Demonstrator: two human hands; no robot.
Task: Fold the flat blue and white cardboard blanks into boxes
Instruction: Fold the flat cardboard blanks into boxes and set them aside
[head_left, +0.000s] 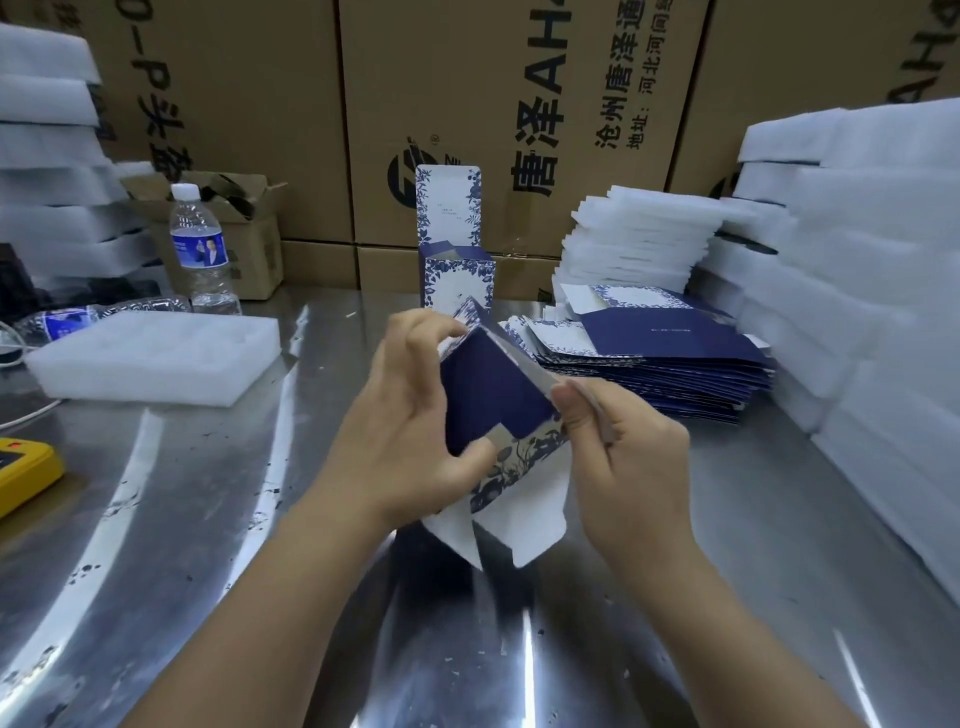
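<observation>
A half-folded blue and white box (493, 395) is held above the counter (208, 519), just left of the stack of flat blanks (675, 364). The left hand (400, 431) grips its left side, fingers (436, 325) curled over the top edge; the right hand (634, 467) pinches its right flap.

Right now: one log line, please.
left hand: grips box | right hand: pinches its flap | box: part-folded, above table | blanks: stacked at right | folded box: upright behind
</observation>
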